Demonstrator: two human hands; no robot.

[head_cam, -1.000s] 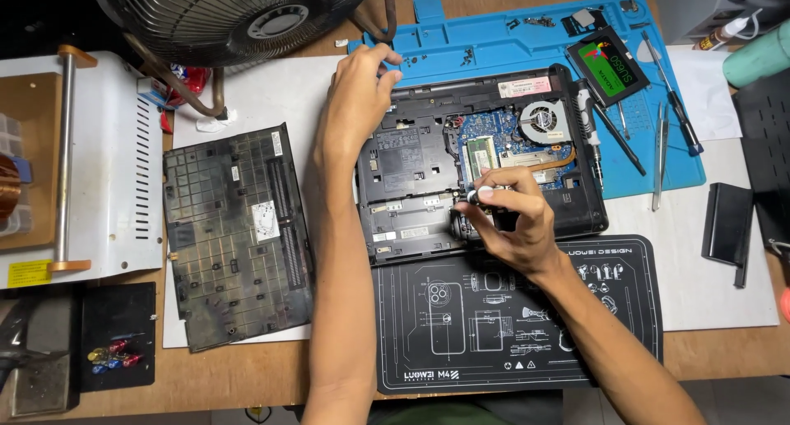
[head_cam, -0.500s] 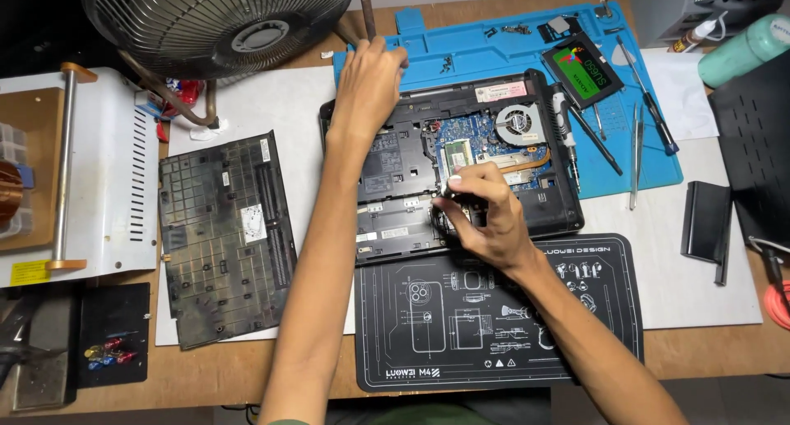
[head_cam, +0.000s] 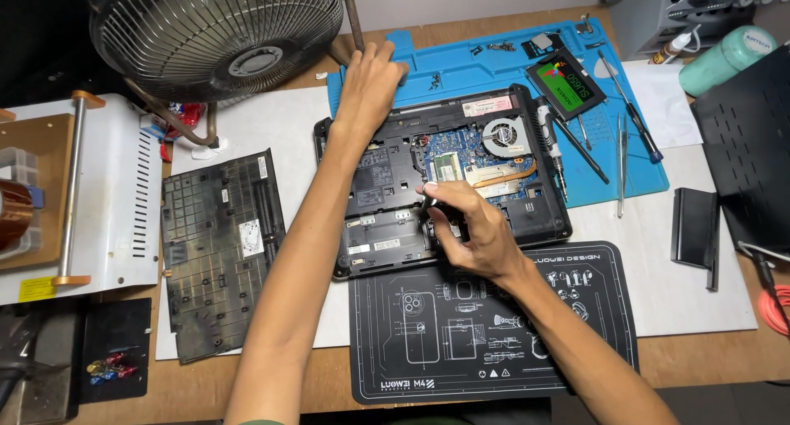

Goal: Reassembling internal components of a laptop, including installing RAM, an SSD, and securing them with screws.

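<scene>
Left hand (head_cam: 372, 86) flat, fingers loosely spread, pressing on the far left corner of the opened laptop (head_cam: 387, 186). Right hand (head_cam: 467, 227) curled, fingertips pinched around a small dark tool or part at the middle of the chassis; exactly what is held cannot be told. Laptop lying upside down on the counter (head_cam: 280, 120), directly under both hands, its near edge overlapping the black work mat (head_cam: 494, 326). Bottom cover (head_cam: 220, 252) already off, lying well to the left of the machine. Board, cooling fan (head_cam: 504, 135) and copper heat pipe exposed, all apparently in place, so, judging by that, opening done and inner work only under way. Green drive (head_cam: 566, 83) out on the blue mat (head_cam: 461, 63), beside screwdrivers (head_cam: 580, 149) and tweezers (head_cam: 621, 162), right of the hands. Desk fan (head_cam: 216, 32) at far left.
</scene>
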